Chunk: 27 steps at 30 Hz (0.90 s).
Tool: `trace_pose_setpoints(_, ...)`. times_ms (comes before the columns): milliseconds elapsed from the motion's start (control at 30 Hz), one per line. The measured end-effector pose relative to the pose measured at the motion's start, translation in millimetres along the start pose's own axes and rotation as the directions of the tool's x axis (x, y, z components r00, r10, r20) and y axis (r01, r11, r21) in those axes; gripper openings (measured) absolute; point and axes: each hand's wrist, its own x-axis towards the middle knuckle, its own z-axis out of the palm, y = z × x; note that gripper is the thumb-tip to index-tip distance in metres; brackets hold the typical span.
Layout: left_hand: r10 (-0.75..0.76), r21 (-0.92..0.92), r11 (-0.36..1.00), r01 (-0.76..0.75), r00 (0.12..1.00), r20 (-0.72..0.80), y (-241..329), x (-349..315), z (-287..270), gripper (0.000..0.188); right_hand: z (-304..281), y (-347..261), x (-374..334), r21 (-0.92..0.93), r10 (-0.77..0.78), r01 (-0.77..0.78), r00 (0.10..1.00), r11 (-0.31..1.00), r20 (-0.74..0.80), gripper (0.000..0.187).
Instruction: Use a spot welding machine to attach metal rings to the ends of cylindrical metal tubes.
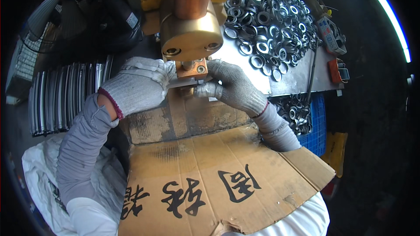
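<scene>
The left hand [138,81], in a pale knitted glove with a dark red cuff, reaches to the left side of a squared copper block [191,70]; its fingers lie close together, but I cannot tell whether its grip has hold of anything. The right hand [234,85], in a greyer knit glove, bends thumb and fingers at the block's right; how far this grip is closed, and on what, is unclear. A thin, flat strip [187,84] shows between the hands, just nearer than the block.

Over the block sits a smooth brass cylinder [190,37] with recessed bolts. Far right, glossy round metal rings [271,26] heap on the worktop [291,81]. To the left, thin metal sheets [61,98] stand upright; near, creased brown cardboard [197,170] spreads flat.
</scene>
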Motion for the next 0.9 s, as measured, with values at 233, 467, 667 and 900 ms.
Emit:
trace_pose_setpoints(233, -0.179, -0.507, 0.848, 0.152, 0.984, -0.004, -17, -3, -13, 0.073, 5, -11, 0, 0.041, 0.026, -0.024, 0.999, 0.999, -0.041, 0.084)
trace_pose_setpoints(467, -0.205, -0.747, 0.346, 0.567, 0.823, 0.53, -34, 5, -44, 0.079, 5, -21, 0, 0.034, 0.036, -0.035, 0.998, 0.999, -0.047, 0.076)
trace_pose_setpoints(667, -0.248, -0.745, 0.339, 0.574, 0.819, 0.518, -32, 4, -45, 0.081, 3, -22, 0, -0.039, -0.003, 0.001, 0.999, 0.999, -0.051, 0.076)
trace_pose_setpoints(900, -0.29, -0.424, 0.82, 0.383, 0.918, 0.269, -6, -12, -36, 0.11, 0, -6, -3, 0.045, 0.069, -0.068, 0.998, 0.997, -0.01, 0.09)
